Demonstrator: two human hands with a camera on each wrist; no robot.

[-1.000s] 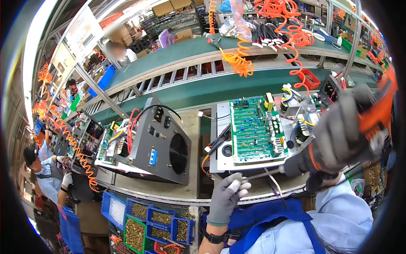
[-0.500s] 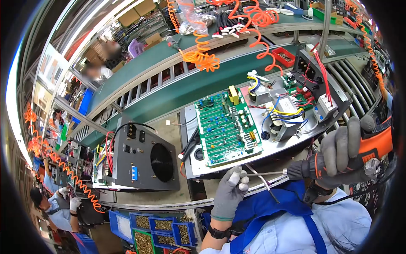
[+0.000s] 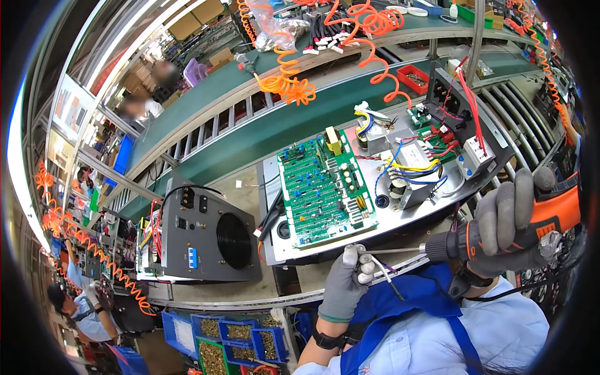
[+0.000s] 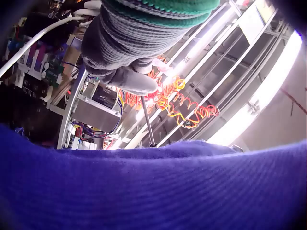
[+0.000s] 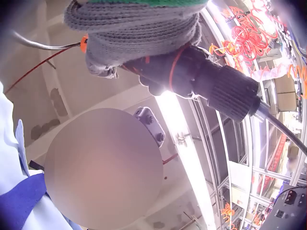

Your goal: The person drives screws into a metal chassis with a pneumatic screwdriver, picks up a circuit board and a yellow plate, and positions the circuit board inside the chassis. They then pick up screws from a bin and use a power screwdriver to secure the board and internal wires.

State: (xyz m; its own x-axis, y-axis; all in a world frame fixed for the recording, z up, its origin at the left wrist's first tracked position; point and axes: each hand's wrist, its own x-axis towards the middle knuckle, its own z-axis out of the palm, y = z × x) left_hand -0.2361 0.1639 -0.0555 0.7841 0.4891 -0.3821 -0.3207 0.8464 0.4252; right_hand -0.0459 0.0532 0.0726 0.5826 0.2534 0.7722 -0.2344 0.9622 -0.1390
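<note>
The gloved right hand (image 3: pixel 509 215) grips an orange and black power driver (image 3: pixel 553 215), held level at the right; its fingers also wrap the tool in the right wrist view. A long metal bit (image 3: pixel 397 250) runs left from the chuck (image 3: pixel 440 246) to the fingertips of the gloved left hand (image 3: pixel 345 284). Those fingertips pinch the bit's end; whether a screw is there cannot be made out. In the left wrist view the bit (image 4: pixel 147 122) meets the curled left fingers. Just beyond the left hand lies a metal chassis with a green circuit board (image 3: pixel 325 194).
A second grey unit with a round fan (image 3: pixel 234 240) stands to the left. Blue bins (image 3: pixel 269 344) of small metal parts sit at the front. Behind, a green conveyor (image 3: pixel 237 153) crosses under orange coiled hoses (image 3: pixel 287 89). A white cable (image 3: pixel 387 278) hangs by the left hand.
The driver has come lower and nearer the body, its bit now level at the left fingertips. The view has swung right, so the chassis appears further left.
</note>
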